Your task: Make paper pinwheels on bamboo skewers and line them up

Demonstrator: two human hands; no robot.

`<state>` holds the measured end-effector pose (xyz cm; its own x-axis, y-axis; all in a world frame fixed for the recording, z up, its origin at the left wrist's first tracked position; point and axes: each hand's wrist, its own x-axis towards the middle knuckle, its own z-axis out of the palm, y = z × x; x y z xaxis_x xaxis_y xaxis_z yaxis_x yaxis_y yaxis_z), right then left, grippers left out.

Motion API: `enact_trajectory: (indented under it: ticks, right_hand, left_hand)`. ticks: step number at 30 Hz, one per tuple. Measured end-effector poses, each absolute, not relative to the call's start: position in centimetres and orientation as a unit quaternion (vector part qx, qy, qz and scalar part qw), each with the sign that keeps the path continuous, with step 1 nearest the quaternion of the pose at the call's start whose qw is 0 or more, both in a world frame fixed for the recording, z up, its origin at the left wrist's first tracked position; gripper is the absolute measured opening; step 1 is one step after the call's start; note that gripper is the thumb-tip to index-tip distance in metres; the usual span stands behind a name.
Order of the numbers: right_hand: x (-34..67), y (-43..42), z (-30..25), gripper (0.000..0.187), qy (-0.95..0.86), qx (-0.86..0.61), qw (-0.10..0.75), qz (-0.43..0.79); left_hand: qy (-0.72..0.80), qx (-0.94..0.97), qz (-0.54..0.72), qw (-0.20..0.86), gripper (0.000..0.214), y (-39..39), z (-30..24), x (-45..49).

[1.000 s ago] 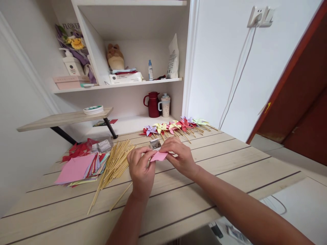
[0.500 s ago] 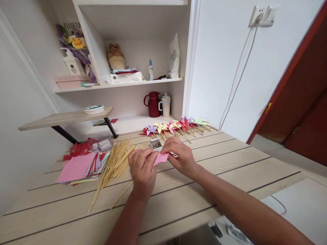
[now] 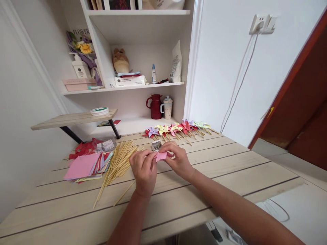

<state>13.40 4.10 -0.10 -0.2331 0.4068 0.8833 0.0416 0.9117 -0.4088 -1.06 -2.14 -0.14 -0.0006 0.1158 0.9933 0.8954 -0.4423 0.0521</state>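
Observation:
Between my hands is a small piece of pink paper [image 3: 161, 156], held above the wooden table. My left hand [image 3: 144, 170] pinches its left side, and my right hand [image 3: 178, 158] grips its right side with bent fingers. Just behind the paper stands a small open box [image 3: 156, 145] with shiny metal bits inside, too small to name. Left of my hands lie a heap of thin wooden sticks [image 3: 120, 160] and a stack of coloured paper squares [image 3: 83, 165], a pink one on top. One loose stick [image 3: 124, 193] lies near my left wrist.
A row of finished paper pinwheels [image 3: 176, 128] lies along the table's back edge. Behind it stand a red jug [image 3: 155, 107] and a pale cup [image 3: 167, 108]. A small raised shelf [image 3: 74, 119] is at back left, near red paper or film [image 3: 85, 149].
The view has tilted up slightly and shifted, so the scene sits lower and to the right. Both hands still hold the pink paper, whose visible part has turned a little flatter.

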Motion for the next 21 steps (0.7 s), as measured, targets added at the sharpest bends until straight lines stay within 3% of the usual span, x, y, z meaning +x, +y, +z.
enact_trajectory:
  ticks: [7,14,21]
  right_hand:
    - [13.6,3.8,0.3,0.009,-0.768,-0.147,0.606,0.144]
    - [13.6,4.5,0.1,0.04,-0.758,-0.172,0.599,0.191]
    - [13.7,4.8,0.2,0.051,-0.735,-0.171,0.586,0.295]
  left_hand:
    - [-0.405,-0.623,-0.572,0.347,0.017,-2.3,0.0,-1.0]
    - [-0.458,-0.565,-0.662,0.184,0.003,-1.2,-0.5,-1.1]
    - [-0.469,-0.523,-0.703,0.115,0.007,-0.6,-0.5,-1.8]
